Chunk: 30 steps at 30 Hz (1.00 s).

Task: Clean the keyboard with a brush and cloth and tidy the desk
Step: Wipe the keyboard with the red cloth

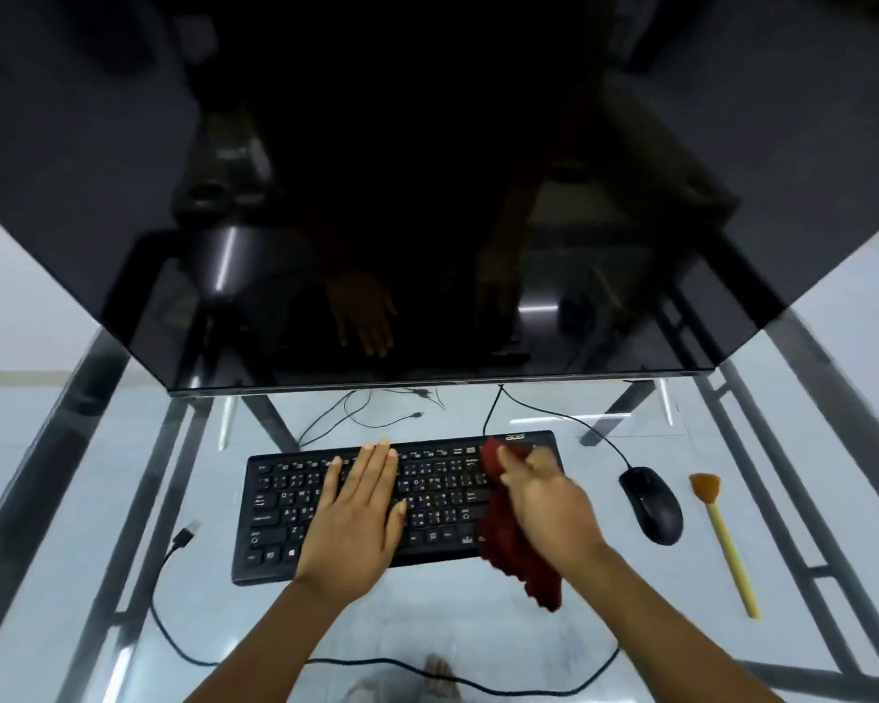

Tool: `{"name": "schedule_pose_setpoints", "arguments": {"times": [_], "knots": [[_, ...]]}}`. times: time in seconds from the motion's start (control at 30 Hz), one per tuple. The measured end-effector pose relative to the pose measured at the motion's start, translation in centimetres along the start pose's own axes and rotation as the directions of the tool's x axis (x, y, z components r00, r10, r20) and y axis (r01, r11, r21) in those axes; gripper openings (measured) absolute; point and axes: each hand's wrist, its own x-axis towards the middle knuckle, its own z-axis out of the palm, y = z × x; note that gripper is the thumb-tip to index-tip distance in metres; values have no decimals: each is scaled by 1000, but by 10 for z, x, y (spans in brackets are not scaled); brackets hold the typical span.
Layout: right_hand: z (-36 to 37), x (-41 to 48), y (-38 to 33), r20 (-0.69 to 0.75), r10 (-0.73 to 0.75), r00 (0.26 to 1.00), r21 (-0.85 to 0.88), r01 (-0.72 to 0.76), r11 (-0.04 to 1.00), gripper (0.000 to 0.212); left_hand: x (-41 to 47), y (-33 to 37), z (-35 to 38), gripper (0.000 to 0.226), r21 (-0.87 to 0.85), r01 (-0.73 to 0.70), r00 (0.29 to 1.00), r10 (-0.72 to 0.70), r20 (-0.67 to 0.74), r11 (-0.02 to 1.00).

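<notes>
Your right hand (544, 494) is clenching the red cloth (513, 540), fingers curled around its upper part over the right end of the keyboard (285, 520). The cloth is hanging below your palm, draping across the right-hand keys and past the front edge onto the desk (427, 621). The hand and cloth are showing motion blur, so exact finger placement is unclear.

Your left hand (361, 509) is lying flat and released, grasping nothing. Its palm is pressing on the middle keys, fingers together and pointing toward the monitor (427, 195), thumb spread to the right.

The keyboard is sitting flat on the glass desk, roughly centred in front of you, just below the monitor's lower edge. Its cable (544, 413) is running from the back edge to the right.

The mouse (653, 504) is lying right of the keyboard, apart from it. The brush (721, 540) is lying further right on the glass, bristles toward the monitor, handle toward you, untouched by either hand.

A loose USB cable (173, 550) is lying left of the keyboard, plug end near its left edge, looping across the desk front.
</notes>
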Motion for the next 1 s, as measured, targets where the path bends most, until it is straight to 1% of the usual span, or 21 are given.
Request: {"name": "schedule_pose_setpoints", "arguments": {"times": [0.03,0.07,0.1,0.17,0.2,0.23,0.27,0.3,0.33,0.37,0.47,0.53,0.6,0.67,0.7,0.73,0.8,0.87,0.9,0.93,1.0], "knots": [[-3,0,-3,6,87,996,53,-87,995,36,0,0,0,60,2,6,1000,-6,7,1000],[1,-5,-7,16,58,998,31,-58,998,35,-1,0,0,60,2,10,1000,-10,17,1000],[3,-12,-17,49,22,999,53,-25,998,34,-2,1,0,60,-4,12,1000,-12,23,1000],[5,-32,-32,139,-140,980,14,140,990,35,-2,1,1,61,-10,8,1000,-8,22,1000],[6,-34,-29,158,-171,973,-19,176,984,34,-2,0,1,61,-6,5,1000,-5,23,1000],[6,-32,-18,98,-135,986,-16,137,990,31,-2,0,1,61,1,3,1000,-3,23,1000],[2,-27,-4,21,17,1000,5,-17,1000,27,-2,0,0,61,6,1,1000,-1,19,1000],[-6,-21,10,-71,173,982,25,-171,985,20,-1,-1,0,61,8,1,1000,-1,14,1000],[-12,-18,19,-122,272,955,50,-268,962,20,-2,-1,0,60,7,2,1000,-2,11,1000],[-16,-17,24,-121,274,954,27,-272,962,23,-2,0,1,60,4,5,1000,-6,11,1000],[-4,-35,1,96,189,977,109,-199,974,28,-2,0,1,60,-7,9,1000,-9,4,1000],[4,-35,-9,138,69,988,51,-77,996,31,-2,0,1,61,-11,3,1000,-3,2,1000],[4,-20,8,61,202,977,80,-207,975,32,-2,-1,2,61,-10,-5,1000,5,6,1000],[0,2,32,-112,356,928,-92,-367,926,39,-2,-1,2,61,-5,-8,1000,8,7,1000],[1,8,36,-186,389,902,-108,-412,905,41,-2,-1,2,61,-6,-7,1000,7,10,1000],[4,8,29,-154,410,899,-55,-422,905,39,-2,-1,2,61,-10,-4,1000,4,11,1000],[8,-1,2,-43,298,953,84,-294,952,32,-2,-2,2,61,-18,1,1000,-1,11,1000],[6,-11,-12,114,116,987,225,-140,964,34,-1,-1,2,61,-15,0,1000,0,17,1000],[5,-4,-5,110,83,990,146,-99,984,34,0,0,2,61,-12,-2,1000,2,20,1000],[2,9,7,67,127,990,31,-129,991,35,-1,-1,2,61,-8,-2,1000,2,20,1000],[-6,37,30,-85,327,941,-70,-333,940,32,-1,-1,3,61,0,0,1000,0,22,1000]]}}
